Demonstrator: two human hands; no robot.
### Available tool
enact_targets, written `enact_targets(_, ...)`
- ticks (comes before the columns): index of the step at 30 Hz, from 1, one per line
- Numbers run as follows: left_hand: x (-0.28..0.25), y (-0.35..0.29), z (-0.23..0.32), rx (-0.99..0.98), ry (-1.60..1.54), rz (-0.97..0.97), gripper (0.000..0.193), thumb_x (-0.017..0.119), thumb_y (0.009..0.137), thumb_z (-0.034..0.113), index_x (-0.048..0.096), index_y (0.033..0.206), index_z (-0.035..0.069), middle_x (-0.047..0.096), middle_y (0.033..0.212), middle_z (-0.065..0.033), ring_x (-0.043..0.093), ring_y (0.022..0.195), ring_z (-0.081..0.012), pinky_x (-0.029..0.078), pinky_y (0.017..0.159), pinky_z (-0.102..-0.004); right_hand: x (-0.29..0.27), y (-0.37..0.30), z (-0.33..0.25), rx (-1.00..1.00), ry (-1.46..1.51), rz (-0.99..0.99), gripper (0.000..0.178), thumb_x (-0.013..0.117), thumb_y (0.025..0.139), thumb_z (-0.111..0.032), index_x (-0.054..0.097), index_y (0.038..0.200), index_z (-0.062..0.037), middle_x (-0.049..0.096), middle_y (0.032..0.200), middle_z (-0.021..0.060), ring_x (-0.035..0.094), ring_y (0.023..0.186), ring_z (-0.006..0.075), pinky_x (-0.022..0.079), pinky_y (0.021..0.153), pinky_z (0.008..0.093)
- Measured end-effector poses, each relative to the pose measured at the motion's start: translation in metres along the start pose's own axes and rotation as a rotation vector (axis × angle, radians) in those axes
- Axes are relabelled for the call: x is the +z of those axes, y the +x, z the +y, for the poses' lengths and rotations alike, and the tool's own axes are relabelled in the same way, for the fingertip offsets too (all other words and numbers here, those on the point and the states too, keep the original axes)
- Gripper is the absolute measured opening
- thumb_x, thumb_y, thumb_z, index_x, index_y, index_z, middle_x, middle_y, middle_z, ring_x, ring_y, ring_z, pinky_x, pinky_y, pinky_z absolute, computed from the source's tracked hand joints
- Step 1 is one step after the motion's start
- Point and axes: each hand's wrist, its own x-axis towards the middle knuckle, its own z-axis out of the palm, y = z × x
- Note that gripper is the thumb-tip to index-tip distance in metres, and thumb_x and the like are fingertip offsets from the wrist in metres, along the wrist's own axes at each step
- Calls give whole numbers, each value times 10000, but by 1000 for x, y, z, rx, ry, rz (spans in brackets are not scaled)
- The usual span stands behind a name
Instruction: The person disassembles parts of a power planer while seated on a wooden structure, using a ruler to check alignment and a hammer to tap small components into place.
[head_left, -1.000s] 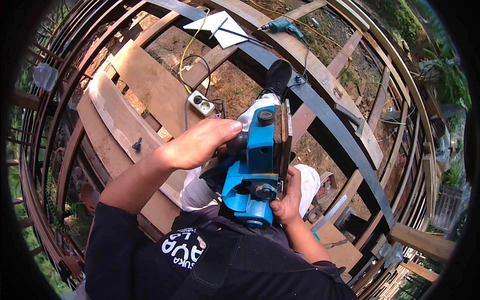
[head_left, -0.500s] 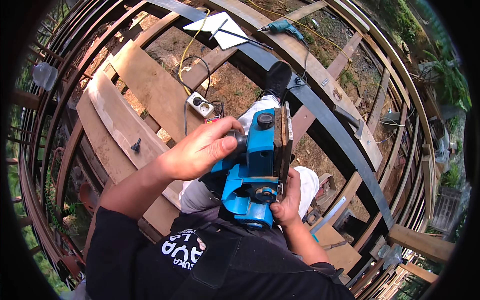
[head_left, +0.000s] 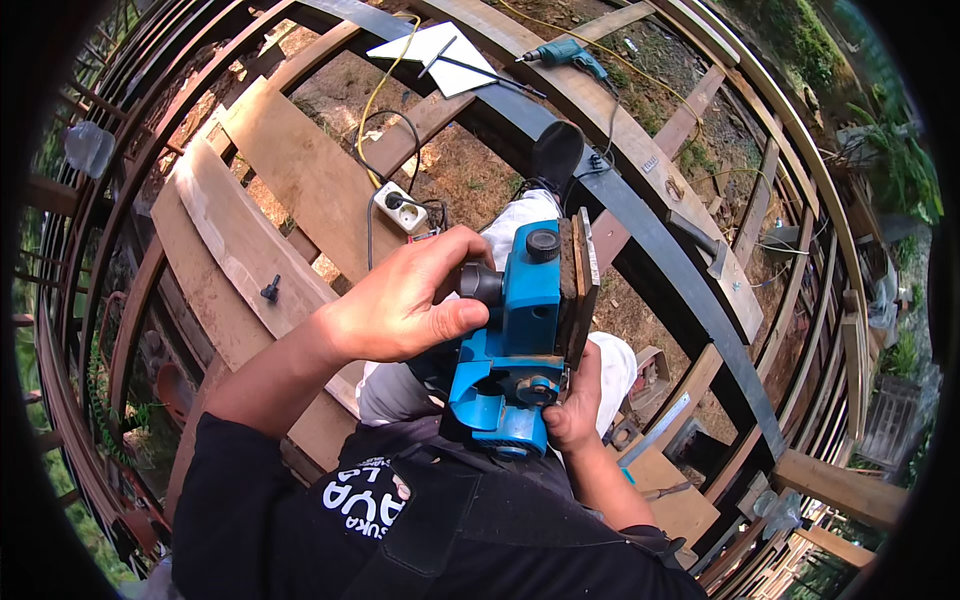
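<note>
A blue electric planer (head_left: pixel 532 290) is held up on its side over my lap, its flat sole (head_left: pixel 582 290) facing right. My left hand (head_left: pixel 405 300) comes from the left and curls round the black knob (head_left: pixel 484 285), the thumb lying below it against the blue body. My right hand (head_left: pixel 575 405) grips the rear lower part from the right, with the thumb in front near a small black knob (head_left: pixel 537 388). Its other fingers are partly hidden behind the tool.
A white power strip (head_left: pixel 400 208) with a plug and cords lies beyond my left hand. Boards (head_left: pixel 310 180) and a small black bolt-like piece (head_left: pixel 271 288) are at left. A teal drill (head_left: pixel 565 57), a hammer (head_left: pixel 700 240) and a white sheet (head_left: pixel 435 58) rest on far beams.
The planer has shifted slightly right and turned a little, showing more of its sole. My left hand has moved right with it; the right hand stays nearly in place.
</note>
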Motion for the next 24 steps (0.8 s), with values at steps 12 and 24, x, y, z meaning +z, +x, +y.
enact_targets(12,-1,-4,0,-74,-97,-35,602,475,931,572,570,1105,3,581,840,-6,481,726,-99,375,642,-243,2,1,0,1,-5,0,1094,704,666,-740,335,1315,59,554,1186,209,541,1123,280,396,995,379)
enact_targets(24,-8,3,8,-235,-202,-149,505,480,971,492,563,955,-6,505,695,-81,486,654,-172,417,603,-343,-1,1,2,-33,-33,-21,1094,694,677,-743,328,1321,63,561,1199,217,552,1132,281,407,991,375)
